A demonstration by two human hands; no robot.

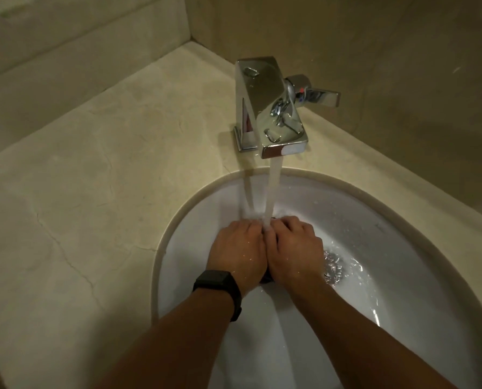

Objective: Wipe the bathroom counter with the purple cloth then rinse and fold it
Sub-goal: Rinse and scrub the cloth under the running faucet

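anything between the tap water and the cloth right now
Only the hands themselves: the left hand and right hand wrap the cloth, leaving dark slivers showing, and the stream lands where their knuckles meet. Nothing else intervenes.

Left hand [238, 248], right hand [294, 245] touching, both curled, knuckles up.

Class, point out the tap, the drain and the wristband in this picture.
tap [266, 94]: head view, on its sloped chrome top.
drain [332, 266]: head view, on its metal grate.
wristband [214, 281]: head view, on its dark face.
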